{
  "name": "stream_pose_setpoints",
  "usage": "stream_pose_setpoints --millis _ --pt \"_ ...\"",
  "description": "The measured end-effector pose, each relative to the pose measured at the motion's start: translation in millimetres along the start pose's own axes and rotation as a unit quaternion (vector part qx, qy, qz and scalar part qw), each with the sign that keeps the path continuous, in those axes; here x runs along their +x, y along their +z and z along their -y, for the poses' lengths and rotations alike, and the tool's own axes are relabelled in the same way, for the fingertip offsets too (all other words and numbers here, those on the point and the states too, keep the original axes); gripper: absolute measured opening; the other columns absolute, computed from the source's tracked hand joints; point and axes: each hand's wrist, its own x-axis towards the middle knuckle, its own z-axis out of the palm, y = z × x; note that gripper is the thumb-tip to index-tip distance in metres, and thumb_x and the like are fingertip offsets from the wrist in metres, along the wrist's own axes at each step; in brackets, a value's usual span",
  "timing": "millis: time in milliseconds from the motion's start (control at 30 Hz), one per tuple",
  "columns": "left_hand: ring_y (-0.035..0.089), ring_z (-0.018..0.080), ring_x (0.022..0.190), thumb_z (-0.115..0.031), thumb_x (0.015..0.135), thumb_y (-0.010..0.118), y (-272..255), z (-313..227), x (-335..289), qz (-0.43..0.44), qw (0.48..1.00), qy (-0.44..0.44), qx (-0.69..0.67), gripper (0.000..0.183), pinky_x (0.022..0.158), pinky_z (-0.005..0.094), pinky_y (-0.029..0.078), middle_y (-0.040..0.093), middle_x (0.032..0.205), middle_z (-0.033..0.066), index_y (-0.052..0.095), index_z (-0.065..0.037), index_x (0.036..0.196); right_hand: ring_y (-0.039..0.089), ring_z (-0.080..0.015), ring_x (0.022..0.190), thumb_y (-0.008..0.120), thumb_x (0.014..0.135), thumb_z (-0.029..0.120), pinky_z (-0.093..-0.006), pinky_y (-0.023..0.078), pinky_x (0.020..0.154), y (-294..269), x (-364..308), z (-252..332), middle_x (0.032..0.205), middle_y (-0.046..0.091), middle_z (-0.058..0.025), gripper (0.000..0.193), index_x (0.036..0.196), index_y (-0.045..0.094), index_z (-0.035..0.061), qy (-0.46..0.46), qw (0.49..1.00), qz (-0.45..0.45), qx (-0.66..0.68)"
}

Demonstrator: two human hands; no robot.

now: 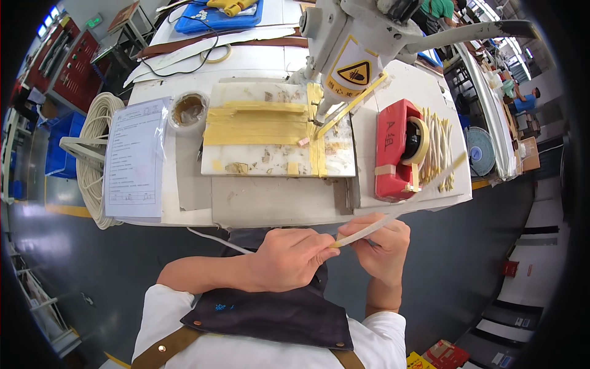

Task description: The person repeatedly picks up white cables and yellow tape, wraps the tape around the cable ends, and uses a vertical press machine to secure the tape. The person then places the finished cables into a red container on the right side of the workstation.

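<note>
In front of the table's near edge, my two hands are together at a white cord (393, 215). My left hand (287, 259) is closed, its thumb and finger pinching the cord by a yellowish taped spot. Close beside it, my right hand (378, 246) is also closed on the cord, fingers curled beneath it. From there the cord runs up and right to a yellow-wrapped tip above the table's right side. A thin white length (218, 238) also shows left of my left hand; whether it is the same cord is hidden.
Ahead is a press head (350, 67) over a white board (276, 160) with yellow tape. A red tape dispenser (388, 147) stands right, beside several yellow-tipped cords (439, 138). On the left are a cord coil (101, 184), a sleeved paper sheet (136, 154) and a round container (188, 112).
</note>
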Motion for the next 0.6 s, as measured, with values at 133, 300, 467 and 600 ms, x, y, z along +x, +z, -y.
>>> stream_pose_setpoints --millis 133,300,467,600 --pt "0.063 0.0188 0.058 -0.015 0.097 0.071 -4.7 -2.3 1.5 0.086 0.971 -0.142 -0.174 0.018 0.052 0.0309 0.049 0.065 0.071 0.01 0.07 0.002 0.099 0.075 -0.0169 0.073 0.077 0.072 -0.01 -0.0278 0.058 0.068 7.6 -2.3 5.0 0.081 0.077 -0.0095 0.052 0.122 0.07 0.0009 0.117 0.985 -0.04 0.123" --pt "0.052 0.005 0.05 -0.02 0.106 0.06 -20.9 2.0 10.5 0.238 0.748 -0.416 -0.459 0.027 0.043 0.0222 0.039 0.068 0.073 0.0039 0.073 0.003 0.101 0.076 -0.0174 0.076 0.078 0.081 -0.007 -0.0285 0.058 0.072 12.6 -15.0 -13.5 0.081 0.078 -0.0107 0.063 0.139 0.056 -0.0047 0.083 0.976 -0.01 0.201" --pt "0.051 0.0058 0.049 -0.021 0.104 0.063 -20.5 12.1 11.8 0.259 0.678 -0.453 -0.518 0.027 0.044 0.0216 0.039 0.069 0.074 0.0051 0.073 0.004 0.104 0.073 -0.0211 0.098 0.079 0.084 -0.004 -0.0314 0.058 0.083 31.9 -26.5 -17.2 0.116 0.073 -0.0216 0.06 0.14 0.057 -0.004 0.119 0.928 -0.07 0.347" --pt "0.055 0.01 0.051 -0.011 0.096 0.071 -3.8 8.4 -4.8 0.093 0.976 -0.109 -0.164 0.02 0.048 0.0214 0.044 0.07 0.075 0.007 0.073 0.006 0.106 0.066 -0.0244 0.108 0.077 0.083 -0.005 -0.036 0.058 0.092 33.3 -40.1 -27.4 0.133 0.055 -0.0213 0.052 0.132 0.061 -0.0085 0.15 0.917 -0.041 0.367"
